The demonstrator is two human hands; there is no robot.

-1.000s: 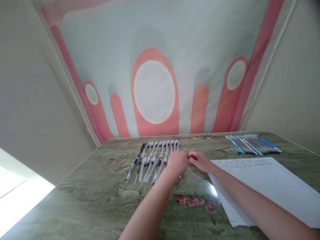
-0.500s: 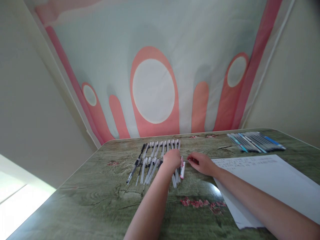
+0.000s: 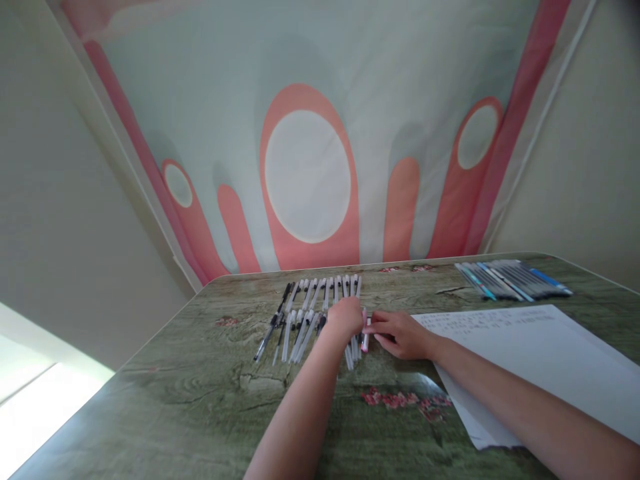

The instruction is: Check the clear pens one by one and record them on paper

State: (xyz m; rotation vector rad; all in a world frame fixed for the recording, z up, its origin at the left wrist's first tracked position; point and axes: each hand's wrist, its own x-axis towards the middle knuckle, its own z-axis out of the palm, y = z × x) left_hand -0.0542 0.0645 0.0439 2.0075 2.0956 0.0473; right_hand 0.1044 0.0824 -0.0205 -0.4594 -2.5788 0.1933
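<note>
Two rows of pens with clear or white barrels lie on the wood-patterned table, a far row (image 3: 320,292) and a near row (image 3: 299,337). My left hand (image 3: 345,317) is curled closed over the right part of the near row. It hides what its fingers hold. Beside its fingertips lies a pink-and-white pen (image 3: 365,337). My right hand (image 3: 400,335) rests low to the right of that pen. Its fingers are stretched toward the left hand, and their tips touch the pen's side. The thumb stays apart from the fingers.
A white sheet of paper (image 3: 540,373) with handwriting along its top lies under my right forearm. At the back right lies a bundle of grey and blue pens (image 3: 510,280). Darker pens (image 3: 273,323) lie at the rows' left end. A patterned cloth (image 3: 370,133) hangs behind the table (image 3: 200,393).
My right hand has gone from curled fingers beside the pen to outstretched fingers touching it, moving slightly left and down. My left hand stays almost in place. The view has tilted slightly.
</note>
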